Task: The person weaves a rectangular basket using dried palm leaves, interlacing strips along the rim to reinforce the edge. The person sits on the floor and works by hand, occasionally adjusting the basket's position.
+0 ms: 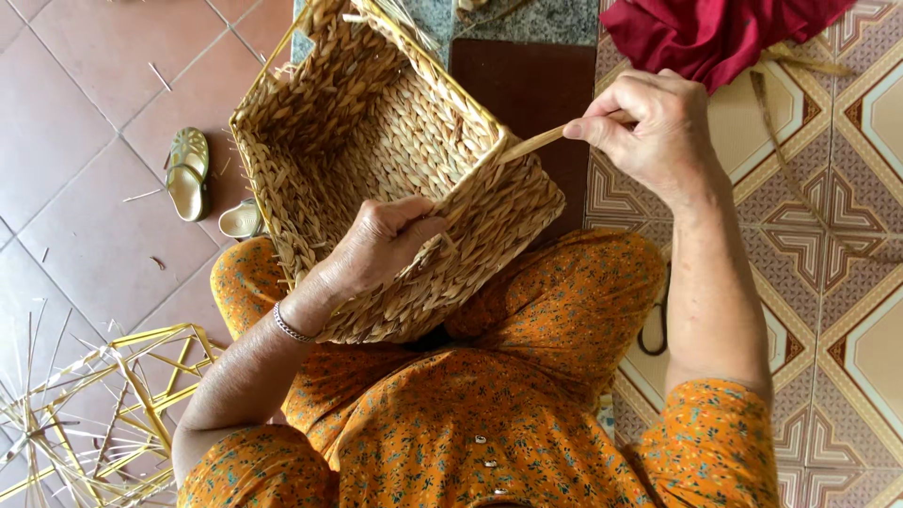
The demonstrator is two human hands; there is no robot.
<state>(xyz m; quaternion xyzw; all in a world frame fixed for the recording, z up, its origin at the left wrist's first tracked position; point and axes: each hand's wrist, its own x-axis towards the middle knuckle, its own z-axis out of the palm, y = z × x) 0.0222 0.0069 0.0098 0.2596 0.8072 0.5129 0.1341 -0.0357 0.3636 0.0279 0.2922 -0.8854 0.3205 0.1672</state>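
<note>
A rectangular woven basket [376, 160] of braided straw-coloured fibre rests tilted on the person's lap, its open mouth turned up and away toward the tiled floor [85, 113]. The left hand [376, 246] is curled over the basket's near rim, thumb on the outer wall and fingers folded inside, clamping the wall firmly. The right hand [649, 127] is closed in a pinch on a flat pale fibre strand [536, 143] that runs out from the basket's right corner, and it draws the strand taut to the right. To do this step well, the pull ought to stay in line with the weave so the strand seats flat against the rim rather than twisting, while the left hand keeps bracing close to the corner so the wall does not buckle. Judging by the tension, a steady draw would serve better than a jerk, since the strand looks thin enough to split. Yellow frame pieces [113, 395] lie on the floor at lower left, a pair of gold sandals [188, 174] sits beside the basket, and a red cloth [715, 33] is bunched just beyond the right hand.
</note>
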